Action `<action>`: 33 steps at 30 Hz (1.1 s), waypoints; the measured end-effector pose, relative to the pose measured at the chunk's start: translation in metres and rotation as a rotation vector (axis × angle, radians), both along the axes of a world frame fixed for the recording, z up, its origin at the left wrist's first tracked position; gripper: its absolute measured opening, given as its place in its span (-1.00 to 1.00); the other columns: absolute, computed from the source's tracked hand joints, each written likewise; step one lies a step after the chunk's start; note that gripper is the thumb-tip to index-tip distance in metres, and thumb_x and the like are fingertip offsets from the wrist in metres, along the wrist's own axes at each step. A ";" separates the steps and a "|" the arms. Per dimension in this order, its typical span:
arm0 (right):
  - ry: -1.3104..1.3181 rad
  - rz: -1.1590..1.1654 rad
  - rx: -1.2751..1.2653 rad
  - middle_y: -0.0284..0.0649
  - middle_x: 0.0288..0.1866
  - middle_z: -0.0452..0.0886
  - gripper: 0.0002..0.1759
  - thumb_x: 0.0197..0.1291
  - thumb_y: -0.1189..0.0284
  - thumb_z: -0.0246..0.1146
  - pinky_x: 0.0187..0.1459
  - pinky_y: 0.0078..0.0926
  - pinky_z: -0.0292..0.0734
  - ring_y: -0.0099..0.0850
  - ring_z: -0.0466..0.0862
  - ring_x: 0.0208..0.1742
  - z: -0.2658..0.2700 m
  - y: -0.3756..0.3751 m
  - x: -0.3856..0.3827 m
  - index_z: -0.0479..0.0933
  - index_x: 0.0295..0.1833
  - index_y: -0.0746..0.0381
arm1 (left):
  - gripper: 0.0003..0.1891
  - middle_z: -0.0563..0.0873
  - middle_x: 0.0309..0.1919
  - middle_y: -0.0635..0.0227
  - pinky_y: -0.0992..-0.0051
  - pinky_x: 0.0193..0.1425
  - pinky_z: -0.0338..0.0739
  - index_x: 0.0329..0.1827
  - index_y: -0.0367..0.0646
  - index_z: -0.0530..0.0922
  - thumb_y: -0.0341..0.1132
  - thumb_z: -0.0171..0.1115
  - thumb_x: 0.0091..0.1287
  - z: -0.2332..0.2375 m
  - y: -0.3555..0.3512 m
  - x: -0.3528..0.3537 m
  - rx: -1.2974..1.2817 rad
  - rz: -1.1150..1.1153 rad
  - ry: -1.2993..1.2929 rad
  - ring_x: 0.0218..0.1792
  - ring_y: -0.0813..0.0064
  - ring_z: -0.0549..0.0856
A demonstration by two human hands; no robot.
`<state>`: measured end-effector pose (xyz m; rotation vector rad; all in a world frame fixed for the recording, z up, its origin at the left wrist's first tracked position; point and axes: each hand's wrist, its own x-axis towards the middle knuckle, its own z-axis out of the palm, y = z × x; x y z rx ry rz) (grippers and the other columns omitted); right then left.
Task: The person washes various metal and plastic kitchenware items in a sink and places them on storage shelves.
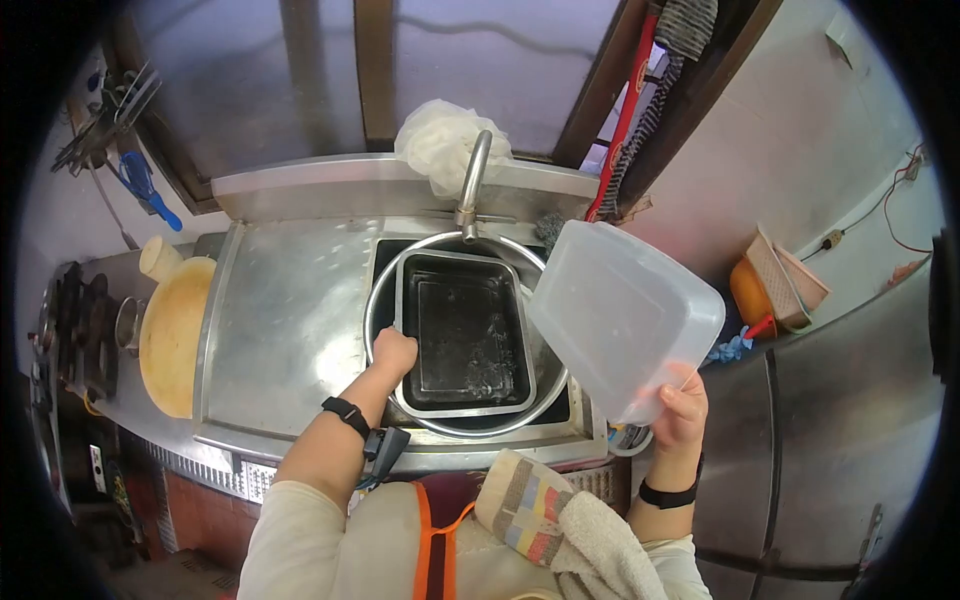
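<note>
My left hand [395,353] is closed on the left rim of a dark rectangular baking tray [450,345] with a pale metal edge. Wet patches glint on the tray's bottom. The tray lies across a round metal basin [470,433] in the sink. To the right, my right hand [683,405] grips a translucent plastic container [630,310] by its lower right corner, thumb showing on the near side. The container is tilted in the air beside the basin. Above the tray's far edge stands the curved faucet [475,185].
A steel drainboard [300,310] adjoins the sink on the left, with a round wooden board [178,340] beyond it. A whitish mesh bundle [440,145] sits behind the faucet. Steel doors [850,430] stand at right. A towel [600,535] hangs at my front.
</note>
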<state>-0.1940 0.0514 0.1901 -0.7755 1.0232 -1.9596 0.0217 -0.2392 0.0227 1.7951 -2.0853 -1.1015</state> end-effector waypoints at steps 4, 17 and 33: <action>-0.035 0.023 -0.024 0.01 -0.28 0.61 -0.66 0.01 0.58 0.21 -0.23 -0.29 0.57 -0.21 0.64 -0.31 0.003 -0.006 0.011 0.46 -0.03 0.35 | -0.70 0.61 -0.25 -0.14 0.23 -0.10 0.47 -0.18 -0.48 0.51 -0.46 0.07 0.05 -0.017 -0.018 -0.001 0.485 0.095 0.245 -0.16 0.00 0.62; 0.048 -0.136 0.105 -0.08 -0.25 0.62 -0.67 0.00 0.55 0.25 -0.18 -0.37 0.56 -0.30 0.65 -0.28 0.017 0.024 0.018 0.48 -0.06 0.35 | -0.50 0.58 -0.20 -0.22 0.25 0.02 0.43 0.12 -0.43 0.34 -0.58 -0.09 0.00 0.102 -0.011 0.064 -0.253 -0.036 0.256 -0.10 -0.07 0.57; 1.108 0.453 0.356 -0.14 -0.21 0.61 -0.68 0.10 0.58 0.14 -0.12 -0.38 0.48 -0.25 0.61 -0.17 0.012 -0.097 0.101 0.47 0.02 0.27 | -0.49 0.56 -0.12 -0.04 0.37 -0.01 0.43 0.14 -0.44 0.27 -0.62 -0.01 0.03 0.137 0.039 0.139 -0.573 0.216 0.395 -0.14 0.12 0.60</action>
